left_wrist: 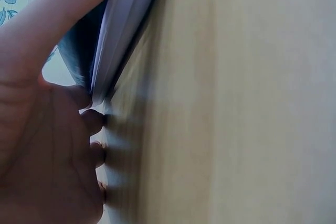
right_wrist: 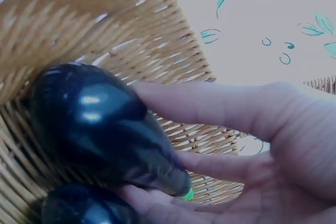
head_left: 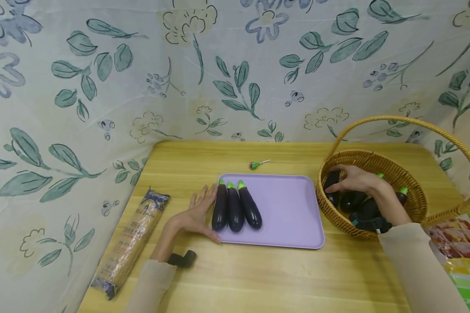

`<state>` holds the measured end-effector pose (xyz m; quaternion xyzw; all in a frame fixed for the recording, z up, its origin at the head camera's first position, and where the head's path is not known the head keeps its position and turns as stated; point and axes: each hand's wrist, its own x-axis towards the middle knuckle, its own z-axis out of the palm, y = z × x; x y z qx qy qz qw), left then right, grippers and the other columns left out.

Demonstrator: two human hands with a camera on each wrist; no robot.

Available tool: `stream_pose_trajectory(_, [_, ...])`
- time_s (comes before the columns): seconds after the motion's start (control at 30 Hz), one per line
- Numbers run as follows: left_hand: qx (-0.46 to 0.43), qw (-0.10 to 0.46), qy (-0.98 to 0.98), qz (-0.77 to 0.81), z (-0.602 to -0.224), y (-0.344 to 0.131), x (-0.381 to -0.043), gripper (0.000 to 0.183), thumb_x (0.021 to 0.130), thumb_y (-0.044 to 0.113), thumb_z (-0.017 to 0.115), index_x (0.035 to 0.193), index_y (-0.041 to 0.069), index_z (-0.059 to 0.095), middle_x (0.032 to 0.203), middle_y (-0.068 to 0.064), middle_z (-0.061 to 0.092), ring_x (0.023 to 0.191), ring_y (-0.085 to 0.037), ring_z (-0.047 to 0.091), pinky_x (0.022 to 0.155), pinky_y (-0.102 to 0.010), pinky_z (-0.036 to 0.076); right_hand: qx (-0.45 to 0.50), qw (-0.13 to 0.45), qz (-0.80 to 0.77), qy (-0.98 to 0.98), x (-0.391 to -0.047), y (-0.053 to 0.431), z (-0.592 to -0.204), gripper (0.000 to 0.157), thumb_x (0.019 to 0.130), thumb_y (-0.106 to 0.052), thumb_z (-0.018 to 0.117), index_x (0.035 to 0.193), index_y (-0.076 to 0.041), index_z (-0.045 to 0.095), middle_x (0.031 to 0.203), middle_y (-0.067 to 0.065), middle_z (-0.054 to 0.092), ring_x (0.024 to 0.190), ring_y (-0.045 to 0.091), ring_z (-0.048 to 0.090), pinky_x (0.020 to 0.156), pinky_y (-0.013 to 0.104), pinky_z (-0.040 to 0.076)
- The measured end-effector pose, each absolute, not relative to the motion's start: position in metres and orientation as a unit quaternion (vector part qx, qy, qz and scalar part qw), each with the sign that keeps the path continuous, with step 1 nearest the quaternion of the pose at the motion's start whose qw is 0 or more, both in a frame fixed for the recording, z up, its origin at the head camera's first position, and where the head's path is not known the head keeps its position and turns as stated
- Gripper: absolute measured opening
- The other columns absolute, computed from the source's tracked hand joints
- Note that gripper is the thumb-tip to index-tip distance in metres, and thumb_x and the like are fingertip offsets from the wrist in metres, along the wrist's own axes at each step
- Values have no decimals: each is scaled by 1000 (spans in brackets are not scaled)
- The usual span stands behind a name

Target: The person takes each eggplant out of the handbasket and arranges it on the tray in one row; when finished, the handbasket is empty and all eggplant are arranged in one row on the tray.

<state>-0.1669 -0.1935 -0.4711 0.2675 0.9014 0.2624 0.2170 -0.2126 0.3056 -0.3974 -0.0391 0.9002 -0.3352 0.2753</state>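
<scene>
Three dark eggplants (head_left: 235, 208) with green caps lie side by side on the left part of a lilac tray (head_left: 287, 211). Spread along the tray's left edge is my left hand (head_left: 196, 217), its thumb at the front corner and its fingers fairly straight. In the left wrist view the fingertips are right at the tray's rim (left_wrist: 118, 30). My right hand (head_left: 354, 179) reaches into a wicker basket (head_left: 417, 204) and holds an eggplant (right_wrist: 100, 124) at the basket's left side, thumb on one side and fingers on the other. Several more eggplants (head_left: 352, 200) lie beneath it.
A lollipop (head_left: 254, 165) lies behind the tray. A long clear packet of noodles (head_left: 131, 243) is on the left of the wooden table (head_left: 266, 278). The basket's tall handle (head_left: 415, 119) arches over the right side. Colourful packaging (head_left: 464, 252) sits at the right edge.
</scene>
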Motion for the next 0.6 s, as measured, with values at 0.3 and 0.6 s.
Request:
stream_pose_trajectory(0.3, [264, 218, 902, 261, -470, -193, -166, 160, 59, 58, 96, 165, 14, -16, 174, -11, -19, 159, -36, -25, 125, -65, -18, -27, 259, -389, 884, -209, 320, -396, 89, 91, -27, 80, 157, 3, 29, 112, 20, 59, 90, 21, 69, 81, 36, 59])
stream_pose_trajectory(0.6, [263, 221, 902, 262, -468, -193, -166, 160, 59, 59, 96, 165, 14, -16, 173, -11, -19, 159, -37, -25, 125, -65, -17, -59, 213, -393, 893, -191, 333, -372, 83, 94, -30, 76, 159, -6, 30, 147, 35, 41, 130, 48, 49, 92, 49, 55])
